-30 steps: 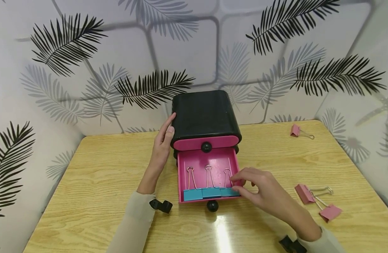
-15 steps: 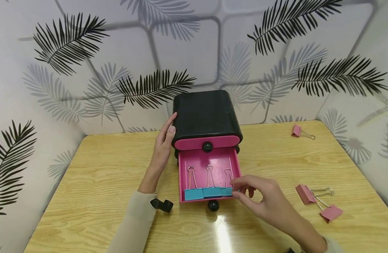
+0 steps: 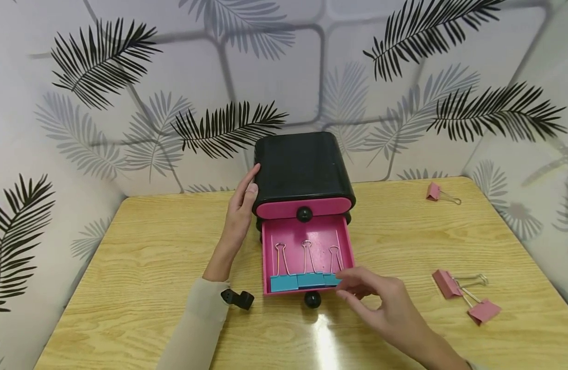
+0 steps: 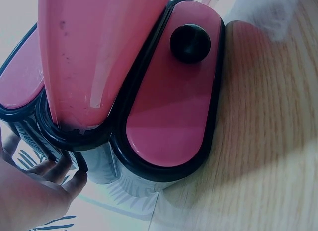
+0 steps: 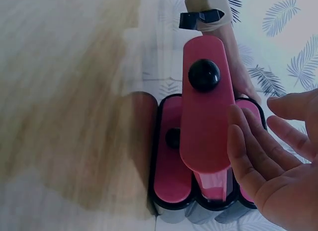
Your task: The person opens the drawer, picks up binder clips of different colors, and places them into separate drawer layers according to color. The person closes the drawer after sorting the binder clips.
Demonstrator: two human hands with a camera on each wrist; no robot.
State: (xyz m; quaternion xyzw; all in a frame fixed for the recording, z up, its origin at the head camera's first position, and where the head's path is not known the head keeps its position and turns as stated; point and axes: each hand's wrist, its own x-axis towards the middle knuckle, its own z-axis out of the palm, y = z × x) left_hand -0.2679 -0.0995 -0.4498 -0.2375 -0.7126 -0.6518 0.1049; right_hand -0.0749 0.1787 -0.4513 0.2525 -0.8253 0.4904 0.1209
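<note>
Left hand (image 3: 237, 213): laid along the left side of the black cabinet (image 3: 302, 164), fingers extended, not clenched; left wrist view shows the fingers spread at the cabinet's side. Right hand (image 3: 387, 306): released, by the drawer's right front corner. Thumb and forefinger stand apart, gap between the tips, nothing grasped. Forefinger overlaps the end of the rightmost blue clip in the head view; contact with clip or drawer, cannot tell. Right wrist view: fingers loosely bent beside the drawer front.

Drawer (image 3: 295, 231): pink, standing out below the closed top one, black knob (image 3: 312, 299) in front. Inside, three blue clips (image 3: 310, 280) side by side along the front wall, wire handles pointing back.

Desk (image 3: 163, 246), right side: one pink clip (image 3: 433, 192) near the far edge; two more pink clips (image 3: 445, 284) nearer, close together.
</note>
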